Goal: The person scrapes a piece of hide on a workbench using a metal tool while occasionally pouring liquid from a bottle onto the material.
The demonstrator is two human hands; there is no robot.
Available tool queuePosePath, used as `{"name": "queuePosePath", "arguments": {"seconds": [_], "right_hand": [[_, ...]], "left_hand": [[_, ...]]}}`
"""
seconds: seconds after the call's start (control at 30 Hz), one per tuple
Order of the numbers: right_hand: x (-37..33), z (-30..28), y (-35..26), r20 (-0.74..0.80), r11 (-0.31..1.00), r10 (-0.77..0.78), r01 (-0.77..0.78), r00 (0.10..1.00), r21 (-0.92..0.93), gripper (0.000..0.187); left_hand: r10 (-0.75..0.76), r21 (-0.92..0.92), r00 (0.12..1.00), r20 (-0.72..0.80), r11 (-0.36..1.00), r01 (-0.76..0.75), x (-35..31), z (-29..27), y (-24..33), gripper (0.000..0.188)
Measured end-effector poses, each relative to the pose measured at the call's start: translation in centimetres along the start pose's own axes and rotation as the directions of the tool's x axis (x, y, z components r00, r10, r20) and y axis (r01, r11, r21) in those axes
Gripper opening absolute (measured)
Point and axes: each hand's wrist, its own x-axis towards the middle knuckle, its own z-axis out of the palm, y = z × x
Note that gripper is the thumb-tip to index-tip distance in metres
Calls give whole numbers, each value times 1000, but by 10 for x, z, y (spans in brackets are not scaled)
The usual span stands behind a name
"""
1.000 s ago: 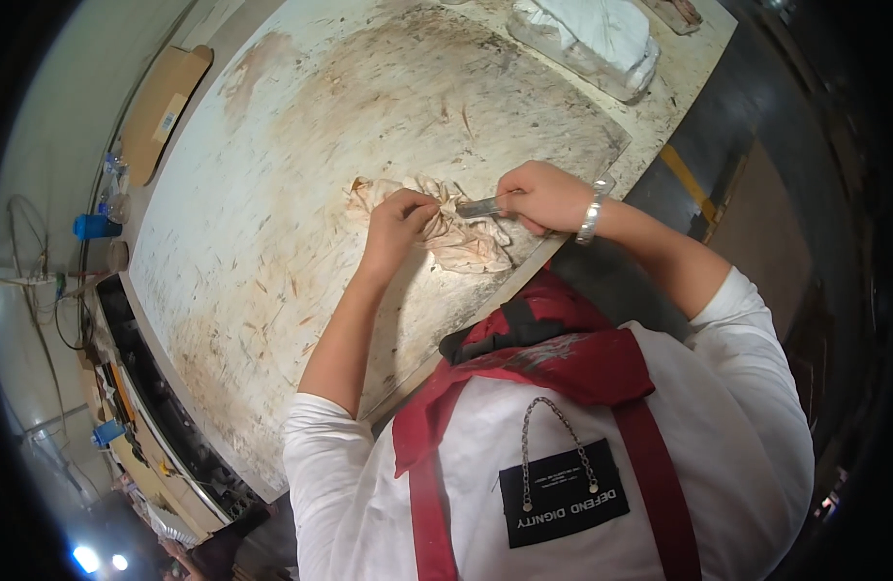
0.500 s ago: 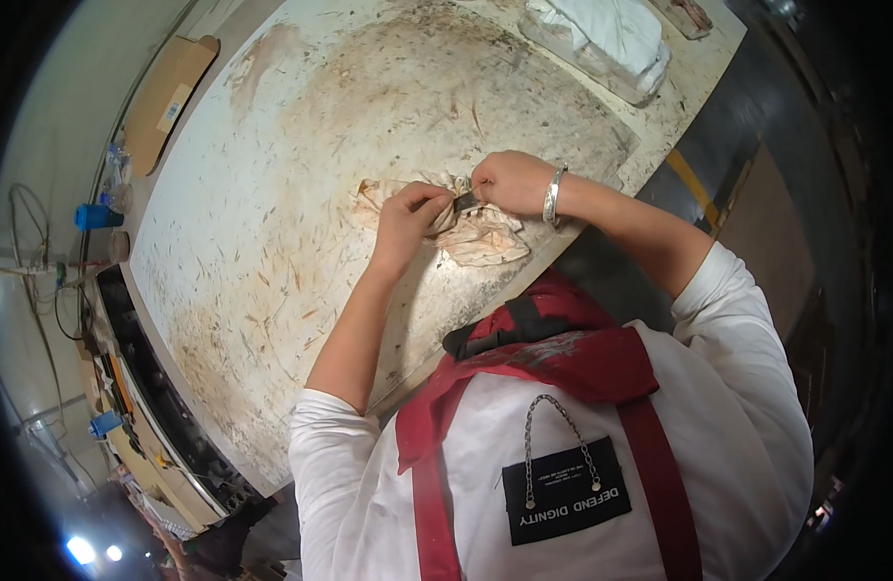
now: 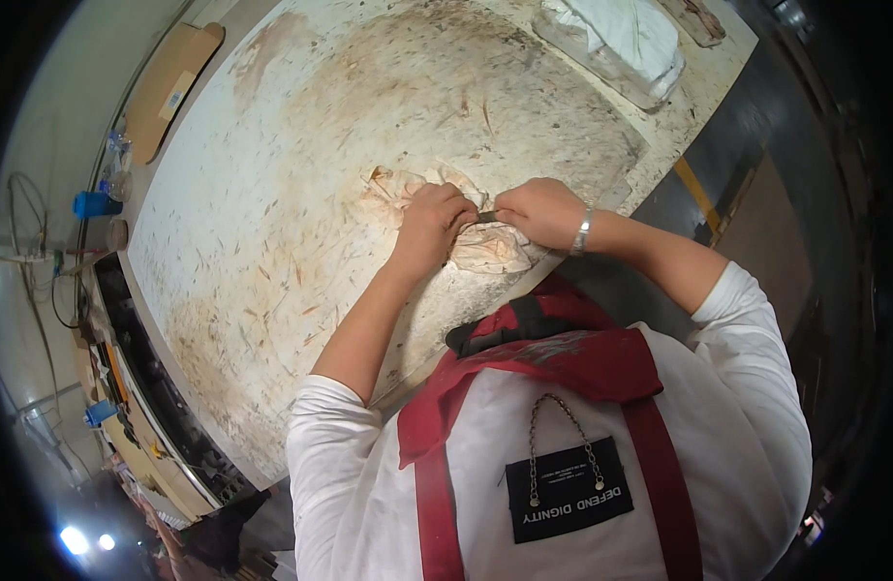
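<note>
Over a stained white worktable (image 3: 272, 194) both my hands are closed on a small dark flat piece, its kind too small to make out. My left hand (image 3: 433, 225) grips the piece (image 3: 486, 217) at its left end, fingers curled. Pinching the right end is my right hand (image 3: 543, 213), with a silver bracelet on the wrist. A crumpled, brown-stained cream cloth (image 3: 491, 252) lies beneath and around the hands, partly hidden by them. Whether the left fingers also hold some of the cloth is hidden.
A clear tray (image 3: 650, 92) holding folded white cloth (image 3: 626, 39) stands at the far right, with a brownish item (image 3: 696, 21) beside it. Cardboard (image 3: 172, 87) leans along the left edge, near a blue container (image 3: 96, 204). The table's near edge runs beside my red apron.
Both hands have shifted slightly right and nearer. My left hand has turned over the dark piece, its fingers more curled, and the piece now lies flatter between the hands.
</note>
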Motion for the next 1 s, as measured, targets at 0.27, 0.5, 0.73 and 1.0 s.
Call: {"name": "queuePosePath", "arguments": {"seconds": [0.27,0.5,0.73,1.0], "right_hand": [[-27,-46,4,14,924,245,-238,969,300,20],[12,-14,4,26,947,151,-152,988,282,21],[32,-6,3,28,994,72,-74,997,76,21],[19,-9,-12,54,991,20,-13,998,-132,19]], "left_hand": [[-120,-158,993,-5,980,118,-2,-5,-7,8],[-613,-697,755,234,436,570,11,-18,10,12],[-369,-553,907,204,721,418,5,-13,4,18],[-102,-173,990,102,978,118,7,-6,-5,11]]}}
